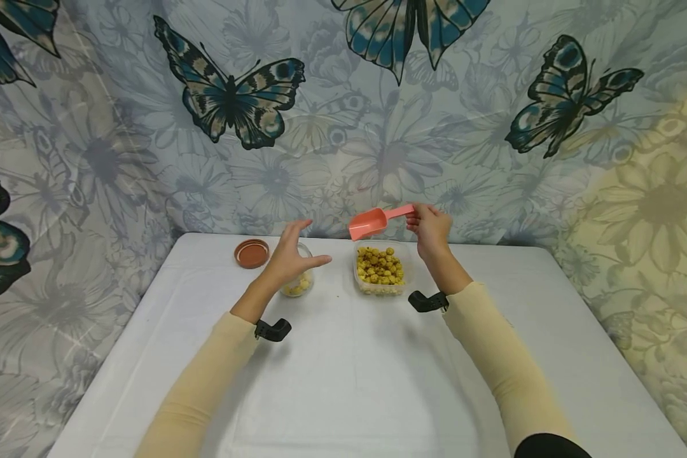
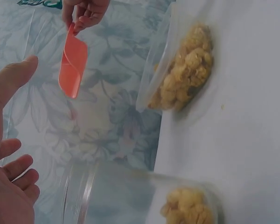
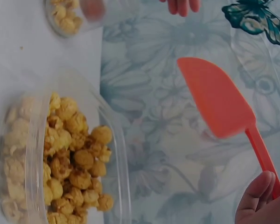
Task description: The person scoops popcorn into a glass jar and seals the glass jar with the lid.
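1. Taking the tub [image 3: 36, 163] as clock centre in the head view, we find it standing on the white table [image 1: 343, 381].
2. Left hand [image 1: 291, 256], near nine o'clock: thumb and fingers apart, gripping nothing. Right hand [image 1: 432, 235], two o'clock: fingers pinching the scoop [image 1: 372, 224] by its handle.
3. Tub: popcorn [image 3: 79, 163] inside.
4. Jar [image 2: 121, 186], nine o'clock: uncovered, some popcorn at its bottom.
5. Scoop, twelve o'clock: seemingly empty. We judge the step as filling the jar, between scoopfuls; the next move calls for dipping into the tub, jar steadied.
6. Lid [image 1: 251, 253], between nine and ten o'clock: lying on the table.
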{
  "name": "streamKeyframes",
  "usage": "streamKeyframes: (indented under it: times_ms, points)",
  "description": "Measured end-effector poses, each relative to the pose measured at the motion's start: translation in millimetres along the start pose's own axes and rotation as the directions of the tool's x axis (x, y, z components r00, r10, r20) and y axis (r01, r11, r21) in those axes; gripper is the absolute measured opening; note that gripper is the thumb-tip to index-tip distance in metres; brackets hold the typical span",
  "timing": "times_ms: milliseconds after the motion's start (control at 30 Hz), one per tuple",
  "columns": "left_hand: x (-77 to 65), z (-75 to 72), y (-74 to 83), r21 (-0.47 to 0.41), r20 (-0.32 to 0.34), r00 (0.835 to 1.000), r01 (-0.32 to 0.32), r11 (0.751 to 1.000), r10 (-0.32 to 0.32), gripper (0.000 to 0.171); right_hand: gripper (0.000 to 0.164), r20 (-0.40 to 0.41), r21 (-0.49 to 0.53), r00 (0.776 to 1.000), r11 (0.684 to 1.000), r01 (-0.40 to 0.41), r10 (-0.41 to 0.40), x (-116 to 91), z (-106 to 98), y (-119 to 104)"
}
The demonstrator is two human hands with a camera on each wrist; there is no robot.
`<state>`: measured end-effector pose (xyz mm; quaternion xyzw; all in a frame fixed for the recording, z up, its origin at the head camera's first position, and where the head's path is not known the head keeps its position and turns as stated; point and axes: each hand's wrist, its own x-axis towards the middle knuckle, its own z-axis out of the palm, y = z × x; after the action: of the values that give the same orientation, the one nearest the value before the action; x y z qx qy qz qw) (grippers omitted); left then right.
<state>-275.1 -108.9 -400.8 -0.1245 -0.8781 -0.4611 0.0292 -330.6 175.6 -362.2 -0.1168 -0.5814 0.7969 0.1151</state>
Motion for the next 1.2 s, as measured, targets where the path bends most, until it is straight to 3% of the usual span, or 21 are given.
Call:
streamKeyframes:
  times_ms: [133,333,567,833,1000,1200]
  points:
    - [3.6,10.7,4.1,-0.025,0.021,1.000,-0.019,0.999,0.020,0.092,0.016,-0.020,-0.004,1.000,1.000,0.014,-0.014,3,-9,-3]
    - [7.0,27.7,11.7,-0.046,0.045,0.998,-0.048,0.998,0.050,0.090,0.023,-0.042,-0.017,0.997,0.998,0.063,-0.064,5,-22,-8]
    - [7.3,44.2,18.1,-0.085,0.081,0.994,-0.066,0.994,0.073,0.088,0.031,-0.056,-0.114,0.995,0.990,0.082,-0.089,7,-33,-11]
    - [9.2,64.5,12.3,-0.094,0.115,0.991,-0.061,0.994,0.072,0.089,0.024,-0.055,-0.205,0.985,0.968,0.147,-0.161,7,-41,-8]
    - [10.3,75.3,6.8,-0.106,0.134,0.990,-0.020,0.994,0.034,0.088,0.026,-0.043,-0.275,0.976,0.941,0.195,-0.215,10,-45,-3]
    - [9.6,86.1,1.4,-0.071,0.169,0.985,0.030,0.997,-0.018,0.087,0.027,-0.016,-0.408,0.961,0.879,0.245,-0.275,12,-53,4]
